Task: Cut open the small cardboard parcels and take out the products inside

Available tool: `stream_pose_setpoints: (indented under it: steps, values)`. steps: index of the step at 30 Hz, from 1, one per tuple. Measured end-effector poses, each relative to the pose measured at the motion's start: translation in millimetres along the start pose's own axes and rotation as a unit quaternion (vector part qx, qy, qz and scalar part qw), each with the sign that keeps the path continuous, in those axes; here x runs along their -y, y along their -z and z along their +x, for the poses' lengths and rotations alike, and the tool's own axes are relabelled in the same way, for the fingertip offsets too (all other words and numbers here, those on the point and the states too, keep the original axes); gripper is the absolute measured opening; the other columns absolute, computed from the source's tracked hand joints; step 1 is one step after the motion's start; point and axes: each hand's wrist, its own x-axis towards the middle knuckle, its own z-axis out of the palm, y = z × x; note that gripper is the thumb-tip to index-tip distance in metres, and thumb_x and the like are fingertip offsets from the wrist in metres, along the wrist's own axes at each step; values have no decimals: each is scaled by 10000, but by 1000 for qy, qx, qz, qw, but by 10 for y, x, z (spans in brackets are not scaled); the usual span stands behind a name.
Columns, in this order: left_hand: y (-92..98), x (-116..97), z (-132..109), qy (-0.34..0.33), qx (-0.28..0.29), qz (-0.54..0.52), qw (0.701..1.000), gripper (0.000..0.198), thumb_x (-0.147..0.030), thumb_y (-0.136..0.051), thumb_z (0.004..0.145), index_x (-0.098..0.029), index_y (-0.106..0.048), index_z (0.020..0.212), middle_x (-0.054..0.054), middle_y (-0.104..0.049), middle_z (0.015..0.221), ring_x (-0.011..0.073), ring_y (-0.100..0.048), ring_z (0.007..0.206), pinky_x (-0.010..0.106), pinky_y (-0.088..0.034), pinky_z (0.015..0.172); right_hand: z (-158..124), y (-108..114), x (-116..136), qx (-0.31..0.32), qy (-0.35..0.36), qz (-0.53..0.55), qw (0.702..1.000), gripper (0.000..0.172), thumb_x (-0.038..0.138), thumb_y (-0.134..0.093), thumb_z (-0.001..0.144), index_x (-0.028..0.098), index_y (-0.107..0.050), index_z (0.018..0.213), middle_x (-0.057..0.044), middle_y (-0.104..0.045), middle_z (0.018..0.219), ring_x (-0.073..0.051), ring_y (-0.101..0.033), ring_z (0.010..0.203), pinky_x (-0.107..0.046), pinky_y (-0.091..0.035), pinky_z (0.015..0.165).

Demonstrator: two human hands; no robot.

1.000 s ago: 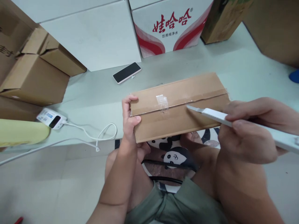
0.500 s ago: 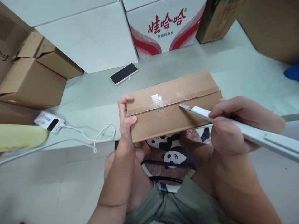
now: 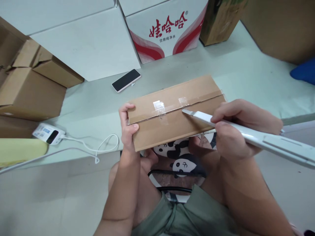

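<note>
A long, flat brown cardboard box (image 3: 152,131) is tilted above the table's front edge, with a lengthwise seam and pieces of clear tape (image 3: 159,107) across its top. My left hand (image 3: 128,126) is closed on its left end, thumb and fingers on the top face. In my right hand (image 3: 233,131) is a white utility knife (image 3: 256,135), gripped like a pen with its handle running off to the right. Its metal blade (image 3: 188,112) points left at the box top, just below the seam and right of the tape; I cannot tell whether it touches the cardboard.
A phone (image 3: 126,80) lies behind the box. At left are a white device (image 3: 49,133) with a cable (image 3: 86,146), a yellow object (image 3: 22,149) and brown cartons (image 3: 31,91). A white-and-red carton (image 3: 167,34) stands at the back; something blue (image 3: 304,71) is at right.
The view has shifted slightly, so the scene sits further left. Both hands keep their grips, and the blade stays at about the same spot on the box.
</note>
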Motion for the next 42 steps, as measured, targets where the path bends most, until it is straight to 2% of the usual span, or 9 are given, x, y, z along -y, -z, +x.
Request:
stream_pose_setpoints:
  steps: [5,9,14,23,30,35,38,42]
  values:
    - [6,13,7,-4,15,-8,1000,510,-458,-829,627,-295,-626,1066,16,-576,1090,221,-600,994,338,-542,776,12,-14,8,-10,-13,-5,1000,68,161,-557,686,208,-573,640,64,-423,471,-60,-337,423,-237,-234,396]
    - [4,8,3,5,18,-29,999,456,-434,-795,667,-303,-641,1076,9,-596,1108,212,-602,999,340,-537,790,63,-24,47,19,-18,-11,1000,84,164,-529,690,222,-526,630,64,-408,475,-72,-318,403,-248,-264,394]
    - [2,3,24,6,7,-17,1000,496,-431,-834,606,-297,-639,1042,27,-582,1119,233,-576,1031,347,-535,832,89,-53,76,41,-27,-35,998,89,162,-520,682,234,-482,648,62,-397,484,-91,-351,424,-254,-332,432]
    - [42,31,43,-6,10,11,1000,512,-445,-825,610,-291,-611,1048,33,-576,1109,242,-586,1027,358,-539,859,-21,-93,46,-55,-61,-111,990,86,178,-516,679,247,-487,636,36,-419,492,-115,-354,432,-288,-365,427]
    - [43,13,11,23,4,-11,1000,539,-420,-834,615,-278,-589,1073,41,-582,1144,242,-601,1042,353,-538,864,5,-89,26,-53,-35,-143,988,92,195,-497,679,250,-460,615,31,-390,473,-114,-326,424,-288,-340,411]
    - [47,13,10,26,8,-23,999,518,-397,-837,624,-281,-601,1070,33,-588,1139,241,-606,1055,341,-548,852,-8,-110,42,-66,-31,-116,991,70,186,-497,656,246,-472,631,35,-393,485,-110,-321,435,-297,-317,430]
    - [48,13,0,32,8,-42,999,508,-373,-834,634,-288,-623,1088,22,-599,1144,224,-604,1048,333,-558,857,-74,-130,32,-92,-39,-77,992,74,184,-506,686,243,-479,650,29,-395,519,-114,-319,467,-315,-310,469]
    - [45,8,-16,29,13,-36,999,505,-393,-843,645,-297,-626,1090,16,-593,1145,212,-601,1040,334,-559,879,-144,-146,-28,-94,-49,-52,993,150,219,-523,744,239,-429,629,16,-390,553,-118,-317,507,-336,-286,521]
